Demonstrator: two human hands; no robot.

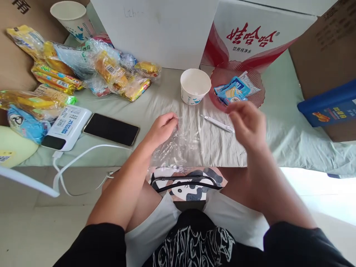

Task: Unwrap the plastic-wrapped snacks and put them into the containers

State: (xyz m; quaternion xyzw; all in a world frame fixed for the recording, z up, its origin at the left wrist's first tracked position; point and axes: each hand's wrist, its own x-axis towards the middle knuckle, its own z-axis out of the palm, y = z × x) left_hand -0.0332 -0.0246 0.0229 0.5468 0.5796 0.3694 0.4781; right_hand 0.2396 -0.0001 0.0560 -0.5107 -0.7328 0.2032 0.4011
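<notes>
My left hand [163, 129] is closed, pinching the upper edge of a clear plastic bag [174, 148] that lies crumpled on the cloth and reaches the front edge. My right hand [248, 122] is raised at the near side of a pink ribbed glass bowl [257, 97]. Its fingers are curled together and slightly blurred; what they hold, if anything, is hidden. Blue-and-white snack packets [236, 89] lie in the bowl. Between my hands, a white utility knife [218, 123] rests on the cloth. A white paper cup [195, 87] stands behind it, upright, with no contents visible.
Wrapped snacks [111, 72] are heaped at the left, near a taller paper cup [69, 20]. A phone [111, 129] and a cabled white power bank [67, 126] lie closer. Cardboard boxes [155, 33] wall the back; a blue package [330, 104] stands at right.
</notes>
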